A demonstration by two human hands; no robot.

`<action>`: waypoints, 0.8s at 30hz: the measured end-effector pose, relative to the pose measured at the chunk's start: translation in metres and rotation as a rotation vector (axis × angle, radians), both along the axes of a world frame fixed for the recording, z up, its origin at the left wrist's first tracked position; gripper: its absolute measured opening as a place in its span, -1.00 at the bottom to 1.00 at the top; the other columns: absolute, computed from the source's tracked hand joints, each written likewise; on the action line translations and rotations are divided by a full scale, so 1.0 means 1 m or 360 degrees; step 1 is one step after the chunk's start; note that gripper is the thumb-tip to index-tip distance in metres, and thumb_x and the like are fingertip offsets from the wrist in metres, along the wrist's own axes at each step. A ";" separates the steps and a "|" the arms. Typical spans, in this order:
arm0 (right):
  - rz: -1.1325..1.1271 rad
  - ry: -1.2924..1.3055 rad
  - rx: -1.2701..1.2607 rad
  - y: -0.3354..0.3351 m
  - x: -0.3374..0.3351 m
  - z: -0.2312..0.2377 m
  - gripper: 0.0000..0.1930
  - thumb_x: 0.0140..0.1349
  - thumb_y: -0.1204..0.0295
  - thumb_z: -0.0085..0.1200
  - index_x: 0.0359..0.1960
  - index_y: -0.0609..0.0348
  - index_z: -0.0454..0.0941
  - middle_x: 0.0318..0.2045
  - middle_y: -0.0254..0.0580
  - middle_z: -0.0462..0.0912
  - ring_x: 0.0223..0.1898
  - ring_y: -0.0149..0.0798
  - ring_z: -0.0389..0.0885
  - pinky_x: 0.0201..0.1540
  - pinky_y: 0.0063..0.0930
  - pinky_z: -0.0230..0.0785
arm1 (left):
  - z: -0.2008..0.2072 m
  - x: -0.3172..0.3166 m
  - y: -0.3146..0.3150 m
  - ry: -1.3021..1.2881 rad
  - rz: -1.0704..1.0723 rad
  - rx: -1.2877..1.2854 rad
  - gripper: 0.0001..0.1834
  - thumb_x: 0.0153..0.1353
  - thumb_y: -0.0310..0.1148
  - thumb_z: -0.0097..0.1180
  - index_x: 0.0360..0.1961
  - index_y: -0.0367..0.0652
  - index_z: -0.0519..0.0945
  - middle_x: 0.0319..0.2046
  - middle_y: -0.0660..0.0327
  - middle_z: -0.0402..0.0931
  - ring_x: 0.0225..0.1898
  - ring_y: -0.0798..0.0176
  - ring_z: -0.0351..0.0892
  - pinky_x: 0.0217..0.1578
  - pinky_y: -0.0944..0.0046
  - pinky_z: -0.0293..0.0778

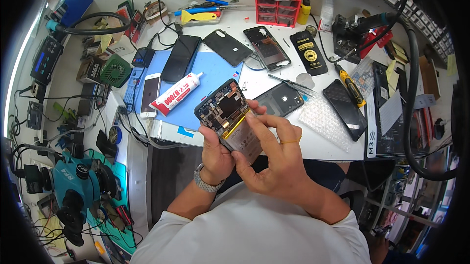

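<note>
An opened phone (226,108) is held up at the table's front edge, its back cover off. It shows circuit boards at the top, a yellow strip (235,125) across the middle and a grey battery (245,142) below. My left hand (215,159) is closed round its left side and underside. My right hand (279,154) lies over its right side, index fingertip near the end of the yellow strip and thumb at the battery's lower part. The right hand hides part of the battery. Beyond the phone, a white and red glue tube (176,94) lies on a blue mat (212,75).
Several phones and covers lie around, among them a black phone (181,58), a white-framed phone (150,95) and a grey back cover (281,100). Bubble wrap (325,127) and a yellow screwdriver (351,88) lie right. A teal microscope (81,181) stands left, red drawers (277,9) behind.
</note>
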State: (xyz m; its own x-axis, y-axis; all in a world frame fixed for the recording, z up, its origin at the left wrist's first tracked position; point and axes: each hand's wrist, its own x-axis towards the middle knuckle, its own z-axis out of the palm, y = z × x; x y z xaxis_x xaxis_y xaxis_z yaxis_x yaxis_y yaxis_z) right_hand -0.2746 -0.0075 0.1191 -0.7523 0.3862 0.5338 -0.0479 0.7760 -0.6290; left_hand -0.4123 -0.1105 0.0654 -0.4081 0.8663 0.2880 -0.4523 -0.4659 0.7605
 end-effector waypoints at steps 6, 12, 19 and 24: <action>-0.0053 -0.0009 0.0102 0.003 -0.001 0.001 -0.16 0.07 0.37 0.51 0.44 0.39 0.53 0.12 0.08 0.59 0.09 -0.11 0.57 0.11 -0.19 0.18 | -0.001 0.006 0.001 0.0016 0.0084 -0.0047 0.13 0.51 0.58 -0.42 0.67 -0.21 0.22 0.58 0.02 0.31 0.62 -0.04 0.29 0.59 -0.19 0.27; -0.0021 -0.0033 0.0035 0.004 0.001 0.005 -0.15 0.05 0.37 0.47 0.44 0.39 0.52 0.11 0.09 0.57 0.09 -0.10 0.56 0.14 -0.19 0.17 | 0.000 0.008 0.001 0.0003 0.0047 -0.0067 0.13 0.48 0.59 -0.31 0.68 -0.18 0.22 0.58 0.03 0.31 0.63 -0.03 0.27 0.60 -0.18 0.26; -0.0023 -0.0015 0.0056 0.005 0.001 0.005 -0.17 0.05 0.36 0.45 0.44 0.40 0.53 0.09 0.08 0.56 0.07 -0.11 0.55 0.14 -0.17 0.16 | 0.001 0.012 0.002 0.0020 0.0105 -0.0091 0.13 0.46 0.59 -0.26 0.69 -0.15 0.20 0.58 0.03 0.30 0.63 -0.04 0.28 0.61 -0.18 0.25; -0.0029 -0.0078 0.0090 0.007 0.002 0.008 -0.17 0.03 0.32 0.43 0.41 0.41 0.56 0.06 0.07 0.54 0.06 -0.11 0.53 0.10 -0.12 0.13 | -0.009 0.015 0.002 -0.0019 0.0175 -0.0021 0.01 0.53 0.48 -0.18 0.73 0.03 0.04 0.57 -0.06 0.30 0.60 -0.11 0.32 0.57 -0.20 0.32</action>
State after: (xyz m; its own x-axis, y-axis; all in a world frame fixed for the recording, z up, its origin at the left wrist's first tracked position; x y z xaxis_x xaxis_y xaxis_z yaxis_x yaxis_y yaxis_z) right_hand -0.2730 -0.0007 0.1268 -0.7713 0.3701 0.5178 -0.0037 0.8109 -0.5852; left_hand -0.3974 -0.1088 0.0560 -0.5041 0.8198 0.2716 -0.4079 -0.5032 0.7618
